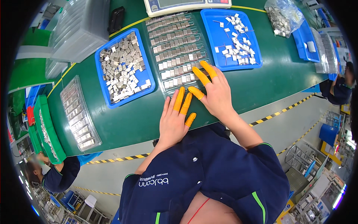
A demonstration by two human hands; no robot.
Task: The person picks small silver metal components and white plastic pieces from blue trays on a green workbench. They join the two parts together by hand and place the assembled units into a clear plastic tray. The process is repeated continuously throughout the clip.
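My left hand (172,119) lies flat, palm down, on the dark green work surface (123,119) at its near edge. Its fingers, in orange rubber fingertip covers (179,99), lie side by side and point away from me; grip relaxed, holding nothing.

My right hand (216,95) rests just beyond it and to the right, also palm down, fingers fanned apart. The two longest capped fingertips press on the near rows of the clear plastic compartment tray of small silver rectangular parts (177,48); the thumb tip nearly meets the left index finger. Grip spread, nothing pinched.

The tray runs straight ahead of both hands. Left of it: a blue shallow plastic tray heaped with loose silver parts (123,67). Right of it: a second blue tray with scattered white pieces (231,37). Farther left, a clear ribbed tray (79,114) lies near the surface edge. Beyond the compartment tray, a grey-white weighing scale (186,5).
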